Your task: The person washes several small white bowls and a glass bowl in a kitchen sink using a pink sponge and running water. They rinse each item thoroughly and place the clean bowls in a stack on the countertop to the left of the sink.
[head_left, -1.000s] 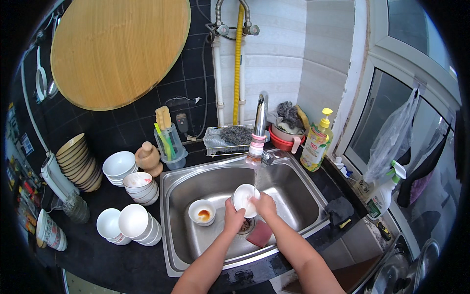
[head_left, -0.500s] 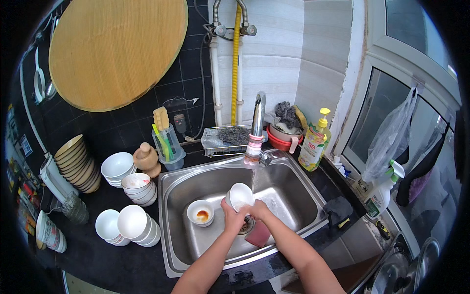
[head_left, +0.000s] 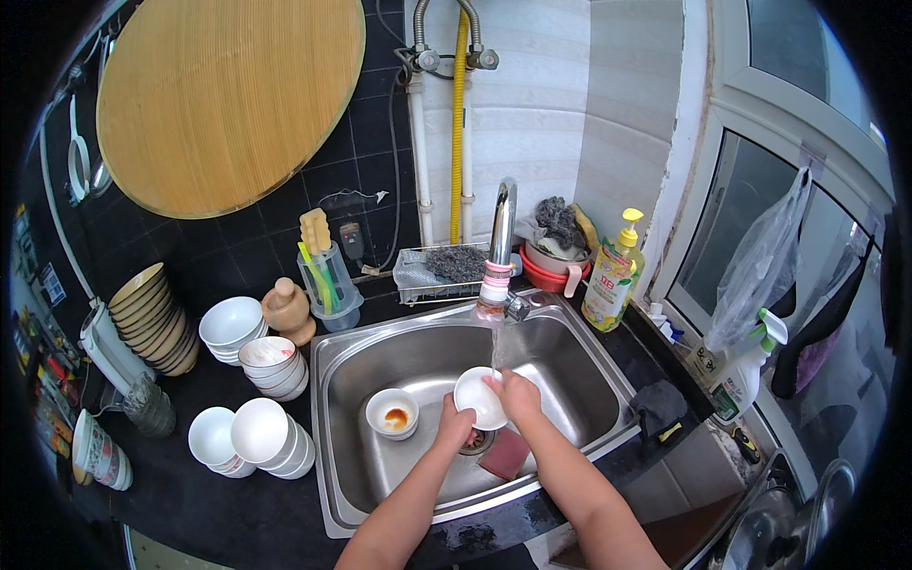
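Over the sink basin (head_left: pixel 361 489) I hold a white bowl (head_left: pixel 478 397) between both hands, under the running water from the faucet (head_left: pixel 501 228). My left hand (head_left: pixel 453 426) grips its lower left rim. On the right side, my right hand (head_left: pixel 517 394) is closed on the rim, with fingers reaching toward the inside. Left of it in the sink sits another white bowl (head_left: pixel 392 429), apparently stacked on a second one, with an orange-brown residue inside. A reddish-brown cloth or pad (head_left: pixel 505 456) lies by the drain (head_left: pixel 478 443), below my right hand.
Several stacks of white bowls (head_left: pixel 261 432) stand on the black counter left of the sink, near a wooden pestle-shaped piece (head_left: pixel 288 309) and a utensil holder (head_left: pixel 332 285). Behind the sink are a wire rack (head_left: pixel 446 296), a red basin (head_left: pixel 549 275) and a yellow-pump soap bottle (head_left: pixel 611 280).
The bowl in my hands has come down and slightly right, its inside now turned more upward. My right hand has shifted up along its right rim.
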`<state>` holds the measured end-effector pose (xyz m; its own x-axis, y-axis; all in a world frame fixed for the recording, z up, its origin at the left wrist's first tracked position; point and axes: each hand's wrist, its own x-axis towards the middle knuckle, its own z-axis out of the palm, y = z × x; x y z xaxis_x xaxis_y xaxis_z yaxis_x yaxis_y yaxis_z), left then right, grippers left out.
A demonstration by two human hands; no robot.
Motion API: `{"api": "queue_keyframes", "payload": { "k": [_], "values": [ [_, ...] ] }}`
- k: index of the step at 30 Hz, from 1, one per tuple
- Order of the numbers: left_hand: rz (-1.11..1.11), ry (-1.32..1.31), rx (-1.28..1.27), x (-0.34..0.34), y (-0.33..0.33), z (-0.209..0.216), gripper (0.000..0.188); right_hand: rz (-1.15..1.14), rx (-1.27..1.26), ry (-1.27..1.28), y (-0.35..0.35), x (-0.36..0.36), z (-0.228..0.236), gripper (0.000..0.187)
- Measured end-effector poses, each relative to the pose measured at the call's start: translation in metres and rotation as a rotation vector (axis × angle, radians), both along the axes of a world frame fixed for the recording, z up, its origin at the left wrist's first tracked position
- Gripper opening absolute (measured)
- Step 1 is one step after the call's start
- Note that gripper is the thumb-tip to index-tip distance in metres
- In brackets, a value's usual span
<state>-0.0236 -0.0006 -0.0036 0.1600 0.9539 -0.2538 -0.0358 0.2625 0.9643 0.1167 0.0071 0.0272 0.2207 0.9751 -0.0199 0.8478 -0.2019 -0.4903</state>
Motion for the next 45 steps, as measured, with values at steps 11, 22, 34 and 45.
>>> {"api": "queue_keyframes", "payload": {
  "k": [11,22,34,45],
  "values": [
    [-0.157,0.022,-0.041,0.002,-0.006,0.009,0.059,0.207,0.358,0.050,-0.010,-0.010,0.010,0.042],
    [-0.061,-0.344,-0.225,-0.009,0.008,0.007,0.050,-0.104,-0.239,0.774,0.008,0.024,-0.015,0.034],
    [-0.030,-0.167,-0.198,-0.007,0.006,0.006,0.040,-0.196,-0.154,0.742,0.002,0.015,-0.015,0.030],
    [-0.365,0.674,0.645,-0.005,-0.014,0.008,0.029,-0.249,-0.012,0.537,-0.004,0.019,0.000,0.027]
  ]
}}
